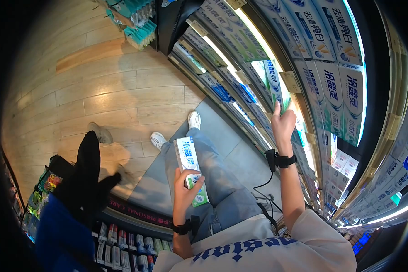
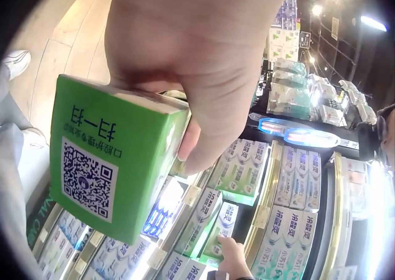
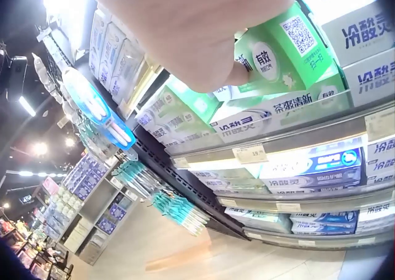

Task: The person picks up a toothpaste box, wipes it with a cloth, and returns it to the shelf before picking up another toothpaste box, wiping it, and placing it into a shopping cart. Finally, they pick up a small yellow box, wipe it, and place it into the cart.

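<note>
While my left hand holds a box, fingers curled round it, my right hand touches the shelf box ahead, pinch unclear; light, square contact advisable.

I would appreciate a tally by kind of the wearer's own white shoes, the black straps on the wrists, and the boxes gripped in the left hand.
White shoes: 2
Black wrist straps: 2
Boxes gripped in the left hand: 1
Total: 5

Open floor beside packed shelves
</note>
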Action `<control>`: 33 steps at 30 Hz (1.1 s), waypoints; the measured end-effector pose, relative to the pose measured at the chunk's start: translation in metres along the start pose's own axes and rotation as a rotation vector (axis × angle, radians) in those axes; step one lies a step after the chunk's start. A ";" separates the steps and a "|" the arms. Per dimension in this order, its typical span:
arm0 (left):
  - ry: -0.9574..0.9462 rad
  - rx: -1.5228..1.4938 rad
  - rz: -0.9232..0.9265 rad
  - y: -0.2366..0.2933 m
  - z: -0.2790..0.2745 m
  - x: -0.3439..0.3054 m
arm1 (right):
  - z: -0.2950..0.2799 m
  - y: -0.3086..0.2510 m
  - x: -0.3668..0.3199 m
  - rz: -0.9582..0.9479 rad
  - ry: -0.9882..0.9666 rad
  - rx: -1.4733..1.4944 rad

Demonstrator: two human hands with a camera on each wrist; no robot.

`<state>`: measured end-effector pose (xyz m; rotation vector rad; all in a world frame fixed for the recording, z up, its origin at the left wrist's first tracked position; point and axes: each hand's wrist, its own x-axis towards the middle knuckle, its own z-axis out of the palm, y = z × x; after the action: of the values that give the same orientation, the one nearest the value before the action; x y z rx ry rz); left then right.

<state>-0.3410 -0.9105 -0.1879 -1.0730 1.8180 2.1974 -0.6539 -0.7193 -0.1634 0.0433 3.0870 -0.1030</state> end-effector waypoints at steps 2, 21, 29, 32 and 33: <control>0.007 0.007 0.008 0.001 0.002 0.002 | 0.000 0.002 0.006 0.000 0.005 0.028; 0.024 -0.071 -0.011 0.006 0.020 0.016 | 0.012 0.017 0.061 0.032 -0.234 0.323; 0.042 0.004 0.042 0.010 0.022 0.018 | 0.017 0.015 0.065 0.081 -0.271 0.401; 0.047 -0.064 0.005 0.010 0.023 0.018 | 0.015 0.018 0.067 0.169 -0.370 0.358; 0.049 -0.066 0.008 0.010 0.023 0.019 | 0.018 0.023 0.070 0.166 -0.368 0.358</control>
<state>-0.3704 -0.8991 -0.1890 -1.1433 1.7841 2.2699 -0.7222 -0.6960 -0.1863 0.2614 2.6480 -0.5827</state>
